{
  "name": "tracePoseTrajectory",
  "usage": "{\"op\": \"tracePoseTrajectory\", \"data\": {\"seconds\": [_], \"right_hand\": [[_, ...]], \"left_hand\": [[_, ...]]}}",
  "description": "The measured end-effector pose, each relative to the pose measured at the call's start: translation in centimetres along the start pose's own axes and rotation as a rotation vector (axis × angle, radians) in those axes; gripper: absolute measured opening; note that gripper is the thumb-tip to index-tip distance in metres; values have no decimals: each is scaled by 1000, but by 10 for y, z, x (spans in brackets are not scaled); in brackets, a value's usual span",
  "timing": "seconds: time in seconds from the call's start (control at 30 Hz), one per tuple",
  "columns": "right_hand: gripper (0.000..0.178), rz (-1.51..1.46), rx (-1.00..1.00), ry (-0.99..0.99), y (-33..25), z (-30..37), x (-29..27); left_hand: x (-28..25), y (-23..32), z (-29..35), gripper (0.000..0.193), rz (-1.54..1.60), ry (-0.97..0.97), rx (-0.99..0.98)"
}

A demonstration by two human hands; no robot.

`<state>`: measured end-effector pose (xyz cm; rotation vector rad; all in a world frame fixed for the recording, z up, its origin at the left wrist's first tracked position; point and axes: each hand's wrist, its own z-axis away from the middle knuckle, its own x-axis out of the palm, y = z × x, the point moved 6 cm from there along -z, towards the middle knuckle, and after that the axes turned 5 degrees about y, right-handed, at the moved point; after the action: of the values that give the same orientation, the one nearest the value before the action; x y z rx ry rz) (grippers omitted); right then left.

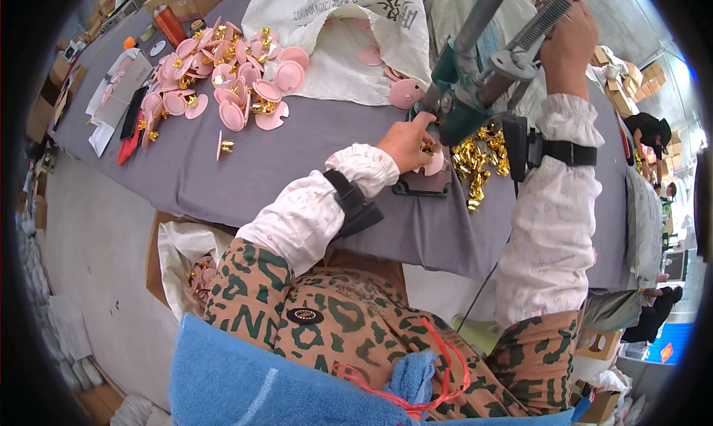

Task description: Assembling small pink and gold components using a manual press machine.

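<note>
A green hand press [460,92] with a spring stands on the grey-covered table. My left hand [407,142] reaches under its head, fingers pinched on a pink disc [431,163] above the dark base [421,185]. My right hand [570,51] is raised beside the spring, fingers wrapped around the press lever, whose grip is mostly hidden by them. Several loose gold metal pieces [475,158] lie just right of the press. To the left spreads a heap of pink discs with gold pieces attached [230,80]; one such disc [222,145] stands apart nearer the edge.
Behind the press, an open white woven sack [334,62] holds pink discs. A phone [134,112], a red cloth [129,147] and an orange-red cylinder [169,25] lie at the left. Below the table, a lined carton [182,255] contains more pieces. People work far right.
</note>
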<state>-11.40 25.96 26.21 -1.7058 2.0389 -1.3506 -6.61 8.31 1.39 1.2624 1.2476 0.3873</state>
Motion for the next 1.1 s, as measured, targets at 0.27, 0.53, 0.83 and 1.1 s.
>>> {"op": "tracePoseTrajectory", "data": {"seconds": [0.27, 0.53, 0.83, 1.1], "right_hand": [[20, 286, -266, -117, -64, 49, -38], [27, 380, -173, -171, -55, 263, -161], [34, 413, -284, -388, -99, 116, -80], [28, 159, 13, -107, 15, -47, -30]], "left_hand": [[-33, 2, 26, 76, -79, 154, 47], [-20, 2, 32, 63, -2, 129, 23], [15, 9, 20, 46, -106, 292, 23], [-2, -3, 31, 34, -27, 463, 82]]}}
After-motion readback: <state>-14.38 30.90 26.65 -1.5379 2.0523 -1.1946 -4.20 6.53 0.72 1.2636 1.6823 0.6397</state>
